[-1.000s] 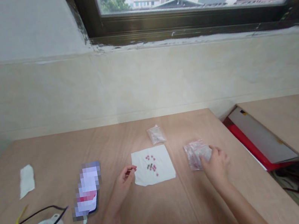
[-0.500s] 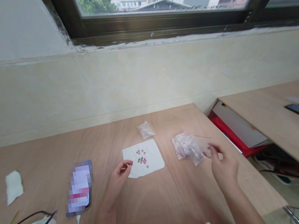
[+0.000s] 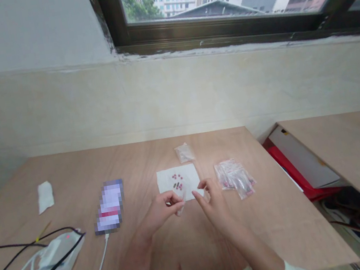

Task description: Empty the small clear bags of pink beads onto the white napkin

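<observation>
My left hand (image 3: 168, 205) is closed in a pinch on a small clear plastic bag (image 3: 180, 209), just in front of the white paper sheet (image 3: 162, 177). My right hand (image 3: 211, 196) hovers at the sheet's right front corner, thumb and forefinger apart, with nothing visible between them. On the sheet lie several small pink beads (image 3: 177, 176) and a few dark greenish ones (image 3: 176, 185). To the right of my right hand sits a pile of clear plastic bags (image 3: 235, 176) with pinkish contents.
Another small clear bag (image 3: 185, 152) lies behind the sheet. At left are a phone (image 3: 109, 206) on a white cable, a folded white tissue (image 3: 45, 196) and a power strip (image 3: 59, 252) with tangled cables. A second table (image 3: 339, 140) stands across a gap at right.
My right hand has moved left from beside the bag pile to the sheet's front corner. My left hand has come forward of the sheet and now holds a small clear bag. The view has shifted.
</observation>
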`<state>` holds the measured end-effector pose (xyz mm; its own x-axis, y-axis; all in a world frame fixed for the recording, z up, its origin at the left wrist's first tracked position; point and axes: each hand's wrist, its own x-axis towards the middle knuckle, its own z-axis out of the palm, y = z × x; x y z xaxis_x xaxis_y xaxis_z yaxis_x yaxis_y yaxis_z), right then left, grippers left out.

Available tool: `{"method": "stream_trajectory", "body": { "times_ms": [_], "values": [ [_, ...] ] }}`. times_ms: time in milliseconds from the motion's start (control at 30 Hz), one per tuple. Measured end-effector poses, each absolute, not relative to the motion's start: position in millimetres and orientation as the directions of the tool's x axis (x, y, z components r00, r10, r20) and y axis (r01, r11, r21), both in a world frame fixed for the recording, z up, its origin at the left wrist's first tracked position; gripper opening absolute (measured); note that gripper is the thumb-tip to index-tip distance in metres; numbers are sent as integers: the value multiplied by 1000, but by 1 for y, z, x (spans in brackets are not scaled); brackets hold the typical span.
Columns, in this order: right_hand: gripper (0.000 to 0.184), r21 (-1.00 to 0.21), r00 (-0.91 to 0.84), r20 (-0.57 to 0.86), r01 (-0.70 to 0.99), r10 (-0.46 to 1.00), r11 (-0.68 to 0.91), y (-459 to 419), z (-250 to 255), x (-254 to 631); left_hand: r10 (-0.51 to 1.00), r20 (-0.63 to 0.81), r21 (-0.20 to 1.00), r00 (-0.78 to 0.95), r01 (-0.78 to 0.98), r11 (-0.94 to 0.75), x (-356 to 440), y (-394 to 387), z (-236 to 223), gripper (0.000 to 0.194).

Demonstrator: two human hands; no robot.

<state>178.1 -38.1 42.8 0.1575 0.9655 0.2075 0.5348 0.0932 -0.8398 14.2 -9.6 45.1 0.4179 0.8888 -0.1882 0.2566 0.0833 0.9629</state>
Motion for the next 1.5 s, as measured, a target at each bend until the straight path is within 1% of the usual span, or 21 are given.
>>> {"method": "stream_trajectory", "body": {
  "times_ms": [100,133,333,400,500,567,633,700,733,800,833,867,900,933,1033,1100,1167,1233,1300,1400,1500],
  "values": [
    [22,-898,-54,13,440,998,36,-40,45,164,893,-203,958,402,269,97,16,-12,39,22],
    [23,-911,-95,-33,412,995,9,-39,44,161,890,-209,959,405,264,105,17,-13,38,23],
    [21,-970,-245,-142,227,959,-86,-31,36,164,827,-268,960,494,215,182,10,-14,42,22],
    [20,-965,-235,-159,244,959,-100,-29,35,168,854,-255,959,454,231,164,4,-13,43,21],
    [16,-918,-109,-107,393,988,-56,-30,34,165,928,-168,954,332,292,68,3,-11,42,21],
    [11,-890,-31,-80,453,996,-57,-31,30,158,954,-88,939,286,344,-16,7,-12,43,19],
    [2,-897,-25,-131,428,991,-108,-31,24,151,961,-1,914,275,390,-111,12,-15,46,17],
    [7,-919,-67,-194,361,979,-157,-30,18,148,953,40,890,301,423,-171,13,-16,50,15],
    [10,-928,-73,-206,330,976,-171,-29,16,149,943,32,888,330,425,-179,11,-17,51,13],
    [16,-946,-40,-187,275,981,-170,-25,15,154,926,-23,906,378,400,-141,4,-15,47,12],
    [18,-956,-27,-175,245,984,-163,-23,16,157,924,-53,923,379,372,-99,-1,-14,43,18],
    [19,-965,-33,-171,210,985,-160,-21,18,160,935,-82,938,345,343,-44,-5,-13,37,25],
    [19,-972,-62,-176,167,982,-164,-19,20,162,956,-114,950,270,312,25,-9,-11,30,30],
    [20,-978,-107,-184,119,977,-171,-17,21,163,959,-172,956,224,273,107,-12,-10,23,34],
    [18,-978,-226,-200,-5,953,-207,-9,19,161,906,-304,952,294,114,283,-15,-8,5,36],
    [16,-971,-220,-226,-32,949,-239,-4,9,157,889,-324,943,322,37,330,-16,-8,-2,32],
    [18,-963,-125,-263,-32,957,-269,-1,-4,153,906,-329,939,267,-10,344,-18,-6,-7,30],
    [22,-959,-11,-280,-35,960,-280,1,-16,150,925,-338,936,174,-40,349,-21,-4,-10,32],
    [24,-961,27,-275,-22,961,-274,0,-24,148,932,-351,933,89,-55,356,-25,-2,-14,35],
    [19,-973,-5,-201,113,980,-199,-2,-30,143,930,-366,929,-4,-61,366,-31,0,-18,38],
    [11,-952,25,-90,291,996,-93,-1,-35,140,929,-369,929,-33,-59,366,-34,0,-18,38]
  ]
}}
